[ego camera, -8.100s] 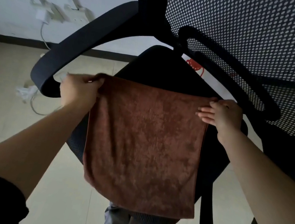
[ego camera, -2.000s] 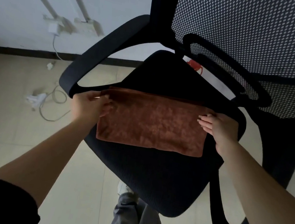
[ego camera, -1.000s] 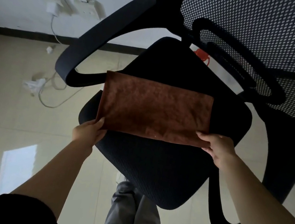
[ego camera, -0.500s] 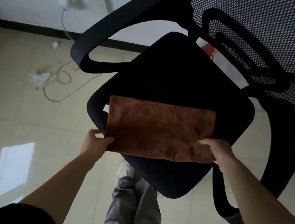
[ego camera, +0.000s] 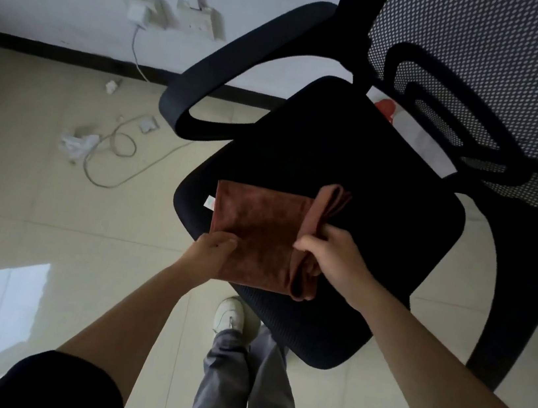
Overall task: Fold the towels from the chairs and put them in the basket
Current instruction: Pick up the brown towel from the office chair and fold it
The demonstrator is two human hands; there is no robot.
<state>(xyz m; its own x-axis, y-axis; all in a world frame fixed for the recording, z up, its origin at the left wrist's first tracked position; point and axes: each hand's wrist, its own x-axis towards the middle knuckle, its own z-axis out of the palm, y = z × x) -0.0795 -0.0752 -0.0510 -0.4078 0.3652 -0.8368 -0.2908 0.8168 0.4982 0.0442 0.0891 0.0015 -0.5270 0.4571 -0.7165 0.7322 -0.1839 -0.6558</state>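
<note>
There is one towel (ego camera: 256,233), brown, and it lies on the front part of the seat of one black office chair (ego camera: 383,192). The towel is folded into a band. Its left part lies flat on the seat, and its near edge hangs a little over the seat's front rim. One small white label (ego camera: 209,201) sticks out at its left edge.

Two hands are on the towel. The left hand (ego camera: 207,254) holds the near left corner, with the fingers on top of the cloth. The right hand (ego camera: 332,257) has its fingers curled round the right end of the towel. This end is lifted from the seat and turned over toward the left, so it stands up in several layers.

The chair has one mesh back (ego camera: 505,64) and two armrests, one on the left (ego camera: 246,59) and one on the right (ego camera: 519,308). One red thing (ego camera: 386,107) shows behind the seat; I cannot tell what it is.

On the floor I count one white shoe (ego camera: 229,314) of the person, below the seat, and one loose cable (ego camera: 118,162) near some crumpled scraps. Two sockets (ego camera: 196,19) are on the wall.
</note>
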